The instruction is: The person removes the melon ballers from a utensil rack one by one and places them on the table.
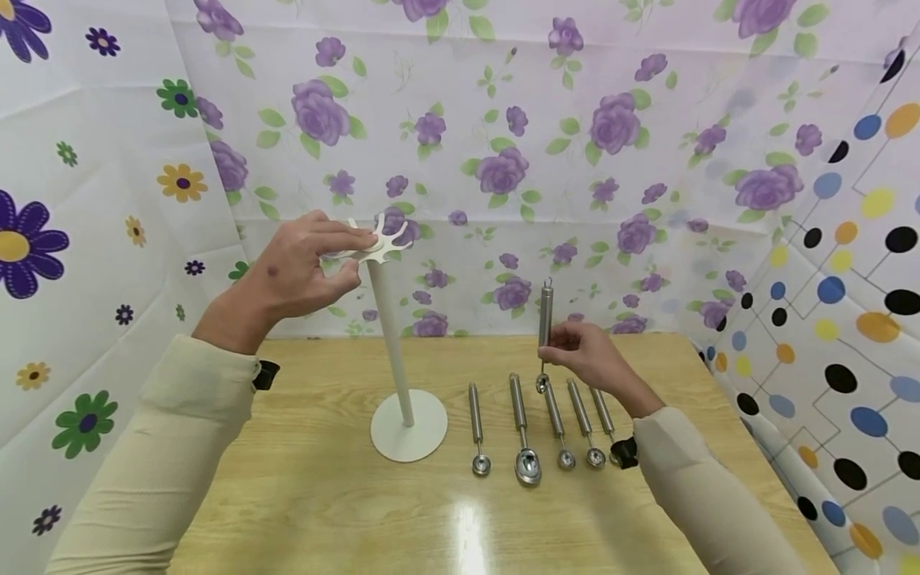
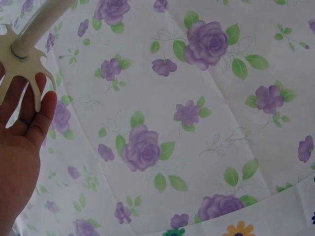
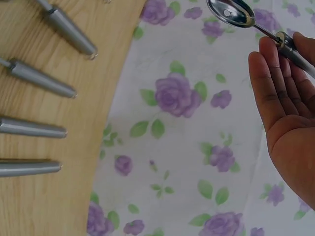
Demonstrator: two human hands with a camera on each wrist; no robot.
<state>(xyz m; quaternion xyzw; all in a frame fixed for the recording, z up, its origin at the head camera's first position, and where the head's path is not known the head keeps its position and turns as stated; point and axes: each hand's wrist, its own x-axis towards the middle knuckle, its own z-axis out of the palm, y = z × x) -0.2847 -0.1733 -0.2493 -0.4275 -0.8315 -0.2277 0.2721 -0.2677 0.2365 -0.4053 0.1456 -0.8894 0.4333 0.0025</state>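
A white stand (image 1: 390, 343) with a round base and a crown of curved hooks (image 2: 19, 61) rises from the table. My left hand (image 1: 309, 259) rests its extended fingers over the crown, the thumb beside it. Between thumb and fingers, my right hand (image 1: 592, 359) pinches a steel melon baller (image 1: 545, 315), held upright above the table with its bowl down and hanging loop up. The right wrist view shows its oval bowl (image 3: 231, 12) with a small hole. Below lie more steel ballers in a row, including a larger oval scoop (image 1: 528, 467) and a small round baller (image 1: 481, 465).
The wooden table (image 1: 309, 495) carries the stand left of the row of tools. Behind it hangs a purple-flowered cloth (image 1: 460, 160). A daisy-patterned cloth (image 1: 108, 200) covers the left side, a dotted one (image 1: 848, 319) the right.
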